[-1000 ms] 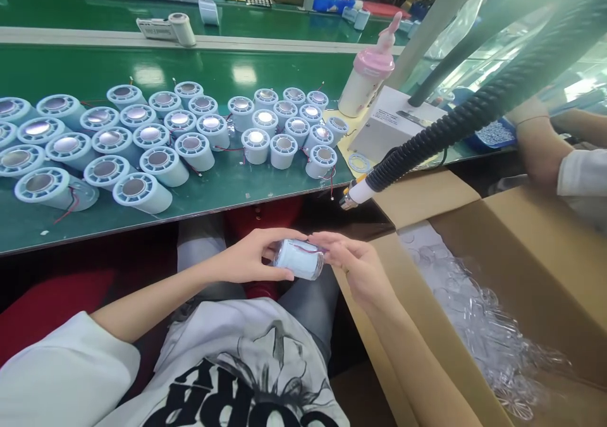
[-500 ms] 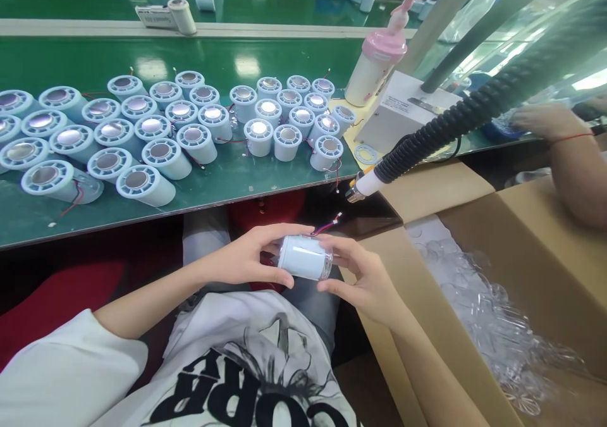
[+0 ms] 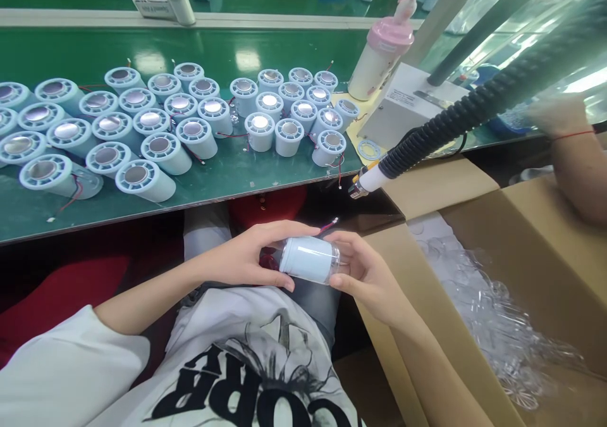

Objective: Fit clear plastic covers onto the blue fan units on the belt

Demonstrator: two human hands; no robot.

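Above my lap, a light-blue cylinder in a clear plastic sleeve [image 3: 308, 259] lies on its side between both hands. My left hand [image 3: 258, 256] grips its left end, thumb below and fingers over the top. At the clear right end, my right hand [image 3: 363, 272] holds it between thumb and curled fingers. A thin wire lead [image 3: 329, 226] with a small white connector sticks up behind the cylinder. On the green bench beyond stand several similar light-blue cylinders [image 3: 164, 152] with round metallic discs in their tops, some with red and black wires.
An open cardboard box [image 3: 526, 243] at my right holds clear plastic parts [image 3: 497, 313]. A black corrugated hose [image 3: 436, 129] with a metal nozzle hangs over the bench edge. Behind it are a grey-white device [image 3: 403, 107] and a pink-topped bottle [image 3: 379, 54]. Another person's arm [image 3: 573, 155] is at far right.
The cylinder has shifted slightly right and tilted a little, and my right fingers have moved toward its clear right end. The view has moved slightly. The other person's hand is blurred by motion.
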